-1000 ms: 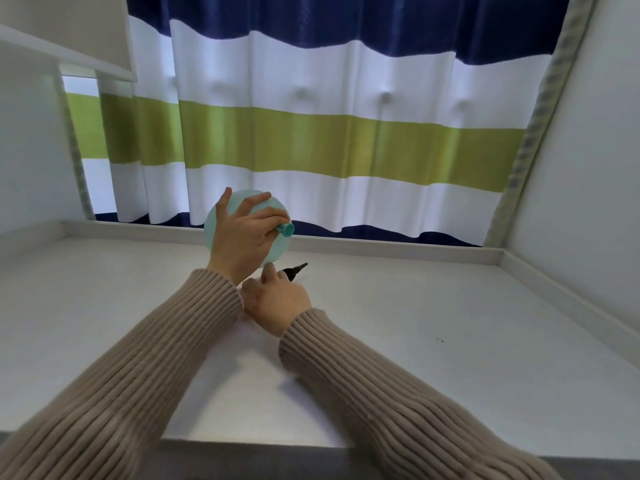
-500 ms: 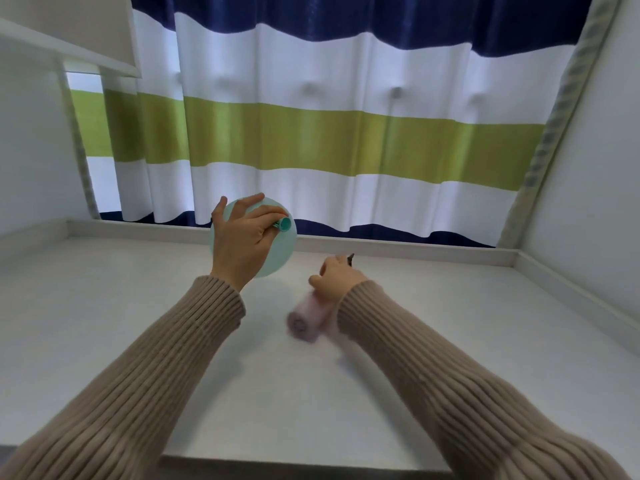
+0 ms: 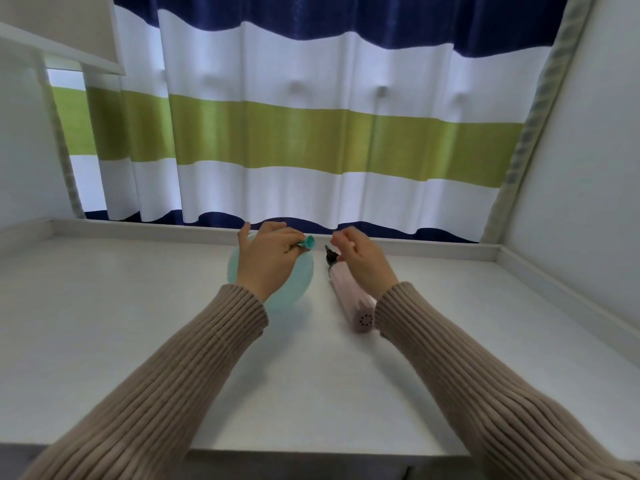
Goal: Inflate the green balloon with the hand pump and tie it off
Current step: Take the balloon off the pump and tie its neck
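Observation:
The pale green balloon (image 3: pixel 294 282) is inflated and sits low over the white table, mostly behind my left hand (image 3: pixel 266 258). That hand pinches the balloon's darker green neck (image 3: pixel 306 242), which sticks out to the right. The pink hand pump (image 3: pixel 349 299) lies on the table just right of the balloon, its black nozzle (image 3: pixel 330 254) pointing away from me. My right hand (image 3: pixel 360 254) hovers over the pump's far end with relaxed fingers and holds nothing.
The white table (image 3: pixel 138 323) has a raised ledge along its back and right sides. A striped curtain (image 3: pixel 311 133) in blue, white and green hangs behind it. A white shelf (image 3: pixel 59 32) juts out at the upper left.
My right hand carried the pump to the right of the balloon, laid it on the table and let go. My left hand lowered the balloon while pinching its neck.

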The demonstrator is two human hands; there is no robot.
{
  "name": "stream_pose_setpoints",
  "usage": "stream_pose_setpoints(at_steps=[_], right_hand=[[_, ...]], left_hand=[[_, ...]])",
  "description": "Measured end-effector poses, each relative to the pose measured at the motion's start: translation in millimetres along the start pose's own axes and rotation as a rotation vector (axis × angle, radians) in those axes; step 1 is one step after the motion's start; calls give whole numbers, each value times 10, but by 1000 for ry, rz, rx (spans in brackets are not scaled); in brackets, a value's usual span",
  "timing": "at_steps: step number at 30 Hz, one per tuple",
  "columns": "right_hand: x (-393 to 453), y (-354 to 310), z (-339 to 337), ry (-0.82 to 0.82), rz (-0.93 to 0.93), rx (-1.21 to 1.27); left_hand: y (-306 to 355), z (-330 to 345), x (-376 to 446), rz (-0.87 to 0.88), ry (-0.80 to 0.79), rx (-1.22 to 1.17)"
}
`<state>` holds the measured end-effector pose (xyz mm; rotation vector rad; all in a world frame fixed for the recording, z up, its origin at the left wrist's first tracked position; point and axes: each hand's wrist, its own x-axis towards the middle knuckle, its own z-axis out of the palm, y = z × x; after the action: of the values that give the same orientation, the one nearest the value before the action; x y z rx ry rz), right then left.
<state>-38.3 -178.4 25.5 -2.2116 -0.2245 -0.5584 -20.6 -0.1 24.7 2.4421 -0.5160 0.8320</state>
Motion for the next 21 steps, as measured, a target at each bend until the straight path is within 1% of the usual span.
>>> stream_pose_setpoints(at_steps=[1,2,4,6,7,9,11,14,16,19,21], right_hand=[[-31,-135,-69,-29,-23,20],[-47,-254,-124,-74,-46,-31],[-94,-431,-195,-150,-126,-283],[-116,-511,-228,-185,-249,-523],[-129,-531,-234,-220,-306,-581],[-154,-560,-231,-313,-364,-648],[-180,-617,-205,-356,-372,-736],[-173,-702,-143,-298,-340,-788],[-148,-744,-133,-293,-308,-861],[-118,-760,-192,-362,-348,-1003],[-124,-748,-286,-434,-377,-988]], left_hand=[[16,-9,3,-6,-30,35],[31,-21,15,-5,-55,65],[83,-59,26,5,-98,104],[131,-106,40,4,-147,136],[149,-129,44,7,-176,175],[185,-170,47,23,-232,270],[238,-213,48,40,-262,311],[330,-256,43,81,-271,365],[351,-279,35,85,-256,373],[343,-291,22,85,-249,316],[324,-327,29,82,-301,295]])
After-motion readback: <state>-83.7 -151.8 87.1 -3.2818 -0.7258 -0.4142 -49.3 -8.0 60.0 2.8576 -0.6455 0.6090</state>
